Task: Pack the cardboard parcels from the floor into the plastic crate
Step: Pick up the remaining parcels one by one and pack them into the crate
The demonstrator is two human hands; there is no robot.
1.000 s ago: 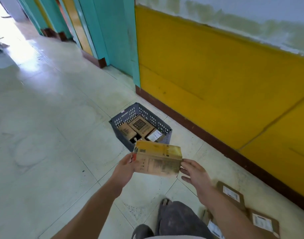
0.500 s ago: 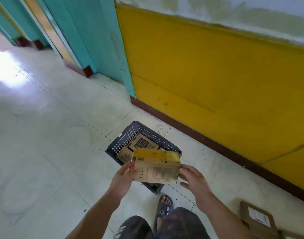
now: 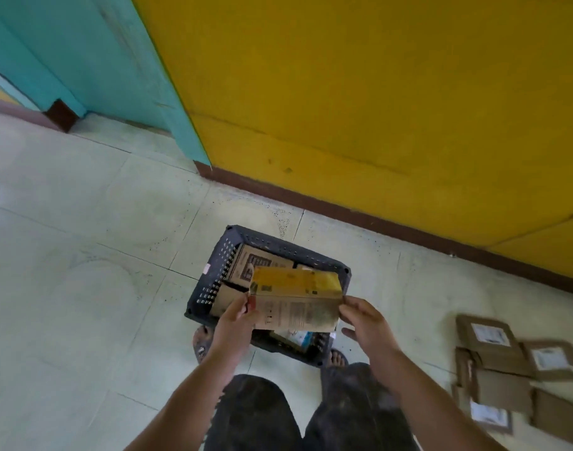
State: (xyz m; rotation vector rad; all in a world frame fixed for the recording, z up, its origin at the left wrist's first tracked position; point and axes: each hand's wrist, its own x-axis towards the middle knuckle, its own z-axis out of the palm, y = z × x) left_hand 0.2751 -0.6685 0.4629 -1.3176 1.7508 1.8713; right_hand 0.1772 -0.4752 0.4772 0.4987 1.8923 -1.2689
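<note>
- Head view, the step in hand: we hold one cardboard parcel (image 3: pixel 294 302) over the plastic crate (image 3: pixel 210 281). The left hand (image 3: pixel 234 320) grips its left end and the right hand (image 3: pixel 364 320) clasps its right end, so neither hand is free. We judge this to be the placing step, with the parcel above the crate and not yet inside.
- Head view, next move: the packed parcels (image 3: pixel 255 265) fill the far side of the crate. We think the held one must go down level into the nearer part, then both hands let go. The loose parcels (image 3: pixel 493 353) lie on the floor (image 3: pixel 83 255), well apart to the right, so there is more to fetch.
- Head view, materials: the held parcel is a stiff, rectangular box with a yellow top face and dense print on its side. The crate is dark plastic with perforated walls. The floor is pale tile, slightly speckled.
</note>
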